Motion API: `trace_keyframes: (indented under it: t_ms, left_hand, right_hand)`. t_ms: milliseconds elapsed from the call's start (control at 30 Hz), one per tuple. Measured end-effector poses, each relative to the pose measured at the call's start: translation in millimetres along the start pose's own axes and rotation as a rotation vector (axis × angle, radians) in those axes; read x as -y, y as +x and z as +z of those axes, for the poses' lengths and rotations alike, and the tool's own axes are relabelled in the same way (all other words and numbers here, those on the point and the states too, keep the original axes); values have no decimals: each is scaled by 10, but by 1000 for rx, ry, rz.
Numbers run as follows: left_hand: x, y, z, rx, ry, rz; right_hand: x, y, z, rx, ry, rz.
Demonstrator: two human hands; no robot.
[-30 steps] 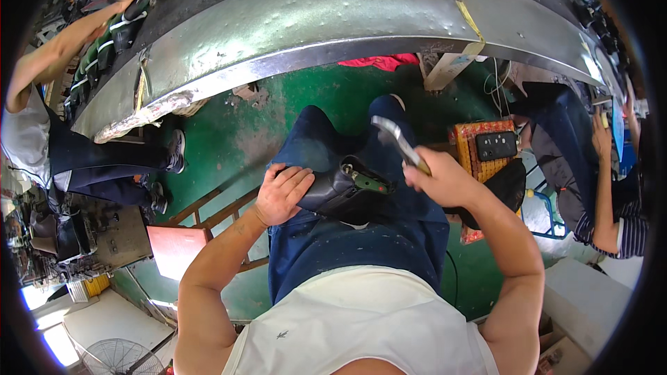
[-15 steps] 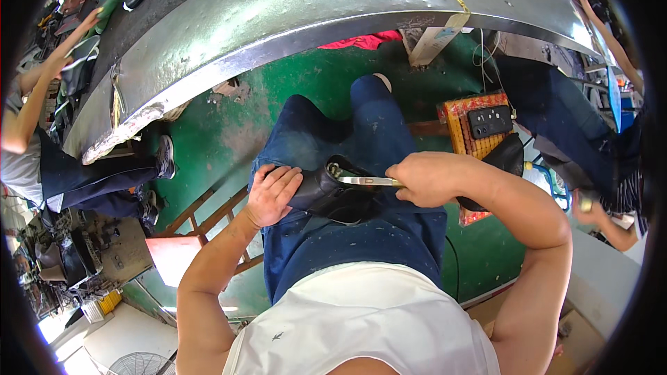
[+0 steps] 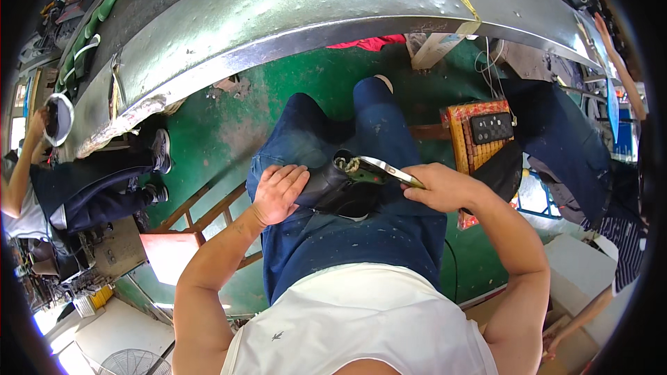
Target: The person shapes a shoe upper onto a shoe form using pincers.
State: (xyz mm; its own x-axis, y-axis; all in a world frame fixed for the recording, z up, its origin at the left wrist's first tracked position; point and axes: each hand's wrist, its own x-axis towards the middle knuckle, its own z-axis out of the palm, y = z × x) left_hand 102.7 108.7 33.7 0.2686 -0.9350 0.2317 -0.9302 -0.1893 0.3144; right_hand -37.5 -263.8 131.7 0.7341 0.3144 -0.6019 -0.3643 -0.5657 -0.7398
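Note:
A black leather shoe [image 3: 324,186] lies across my lap, with an open end showing a green inside and a pale, rough bit at its rim. My left hand [image 3: 279,193] presses over the shoe's left side, fingers together and wrapped on it. In my right hand [image 3: 445,187] is a pair of pliers [image 3: 381,167] with silver jaws and a yellowish handle. The jaws reach the pale bit at the shoe's opening; whether they grip it I cannot tell.
A metal-covered workbench [image 3: 278,17] curves in front of my knees. To my right, a bamboo-mat seat [image 3: 467,135] holds a black phone [image 3: 491,126]. A wooden rack [image 3: 208,212] stands at my left. Other people work on both sides; one at left holds a shoe [image 3: 59,119].
The pliers have tilted, their handle end moving right and down with my right hand. The shoe's opening shows more. The person at left has lowered their arms.

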Motion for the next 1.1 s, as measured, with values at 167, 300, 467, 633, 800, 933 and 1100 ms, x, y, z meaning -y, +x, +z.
trace_keyframes:
  t_ms: [167,300,467,633,800,933,1100]
  left_hand:
    - [-34,-2,13,-9,11,-1]
    - [-53,21,7,1,10,-7]
    - [-64,-1,14,12,19,-10]
    - [-72,32,6,39,0,-25]
    - [-110,14,-29,52,24,-15]
    - [-115,-3,-31,12,23,-63]
    - [-233,131,-211,78,-143,-200]
  right_hand:
    - [122,-117,-82,-21,-289,-95]
    - [149,-152,-140,-4,-373,-61]
    - [232,-17,-21,-417,-289,-113]
    - [446,459,83,-262,-112,-275]
    - [260,763,-15,-39,101,-425]
    - [-306,986,30,-223,1114,-315]
    - [-701,742,32,-538,1076,89]
